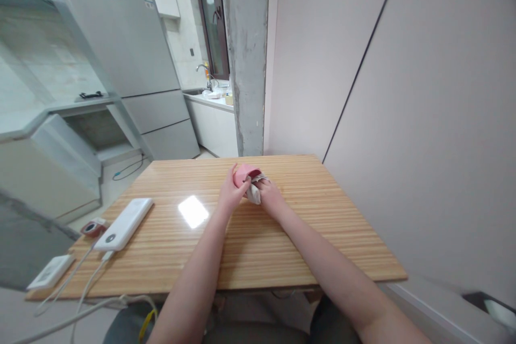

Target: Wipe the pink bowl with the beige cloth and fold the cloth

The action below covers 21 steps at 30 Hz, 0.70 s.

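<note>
I see left hand (pixel 230 194) pinching small pink soft pouch (pixel 244 173) above middle of striped wooden counter (pixel 322 226); right hand (pixel 269 197) grip pressed on crumpled beige cloth (pixel 253 193), partly at pouch mouth. I judge stuffing about halfway.

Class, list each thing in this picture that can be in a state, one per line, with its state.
Small pink pouch: held up, mouth open.
Pale grey cloth: bunched, gripped.
Left hand: closed on pouch.
Right hand: closed on cloth.
White slab power bank: lying flat, cable plugged in.
Grey refrigerator: doors shut.
</note>
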Each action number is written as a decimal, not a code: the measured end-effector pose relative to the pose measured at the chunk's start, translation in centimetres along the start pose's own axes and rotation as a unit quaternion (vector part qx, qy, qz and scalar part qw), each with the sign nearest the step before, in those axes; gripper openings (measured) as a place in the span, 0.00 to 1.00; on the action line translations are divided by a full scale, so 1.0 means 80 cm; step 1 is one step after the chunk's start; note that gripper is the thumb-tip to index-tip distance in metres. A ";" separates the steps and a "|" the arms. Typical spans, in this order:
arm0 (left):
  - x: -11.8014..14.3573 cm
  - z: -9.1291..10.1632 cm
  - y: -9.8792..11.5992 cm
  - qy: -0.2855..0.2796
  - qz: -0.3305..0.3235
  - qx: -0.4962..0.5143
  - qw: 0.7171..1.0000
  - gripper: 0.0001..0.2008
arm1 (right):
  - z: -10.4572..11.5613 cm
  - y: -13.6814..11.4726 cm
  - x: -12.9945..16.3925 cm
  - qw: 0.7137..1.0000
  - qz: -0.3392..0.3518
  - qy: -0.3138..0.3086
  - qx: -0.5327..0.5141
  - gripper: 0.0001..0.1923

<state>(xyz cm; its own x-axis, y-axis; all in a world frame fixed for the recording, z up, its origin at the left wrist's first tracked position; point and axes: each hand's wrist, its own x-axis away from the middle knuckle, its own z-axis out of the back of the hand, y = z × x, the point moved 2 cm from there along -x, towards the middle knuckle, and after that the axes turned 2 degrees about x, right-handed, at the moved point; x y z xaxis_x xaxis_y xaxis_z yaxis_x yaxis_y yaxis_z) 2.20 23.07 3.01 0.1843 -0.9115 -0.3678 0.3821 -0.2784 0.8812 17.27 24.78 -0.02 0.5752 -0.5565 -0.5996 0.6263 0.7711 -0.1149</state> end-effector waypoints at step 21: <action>0.010 -0.046 -0.018 0.035 0.063 0.140 0.987 0.42 | -0.008 0.013 0.011 0.995 -0.089 0.015 -0.050 0.13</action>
<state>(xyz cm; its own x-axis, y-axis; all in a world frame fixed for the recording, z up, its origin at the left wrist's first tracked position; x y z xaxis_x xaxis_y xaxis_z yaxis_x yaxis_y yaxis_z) 5.15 23.84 0.33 0.2801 -0.9236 -0.2616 0.0878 -0.2467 0.9651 18.04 25.29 -1.18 0.4436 -0.6782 -0.5859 0.6605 0.6893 -0.2977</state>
